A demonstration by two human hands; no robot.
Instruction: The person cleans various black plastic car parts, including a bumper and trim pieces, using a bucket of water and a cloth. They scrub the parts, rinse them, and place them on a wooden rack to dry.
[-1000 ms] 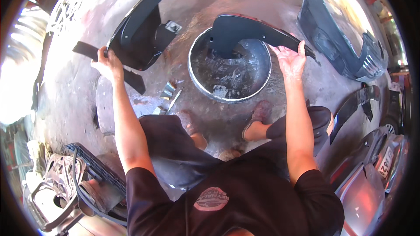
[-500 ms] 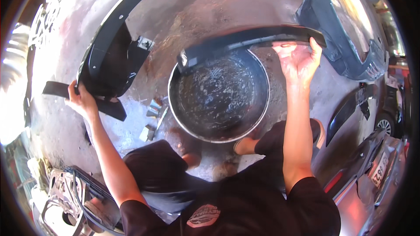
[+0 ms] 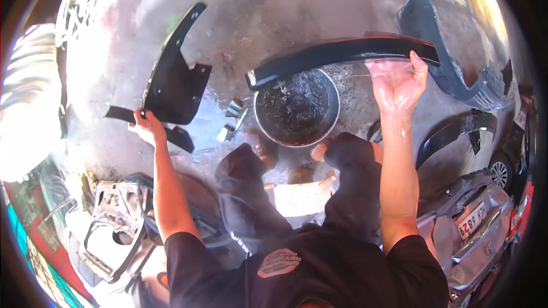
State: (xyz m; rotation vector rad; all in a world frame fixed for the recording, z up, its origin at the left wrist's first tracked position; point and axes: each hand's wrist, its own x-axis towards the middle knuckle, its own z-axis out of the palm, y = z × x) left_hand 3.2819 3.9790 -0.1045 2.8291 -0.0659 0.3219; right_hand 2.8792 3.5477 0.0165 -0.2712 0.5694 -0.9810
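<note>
We look down on a stained floor in a cluttered room, a tub near our feet and a car wheel at the floor's right edge. Our left hand is closed on the lower end of a black panel toward the floor's left side, and our right hand, palm up, grips the right end of a black strip seen across the tub's far rim. Floor shows between panel and strip; a bumper crowds the strip's right end.
</note>
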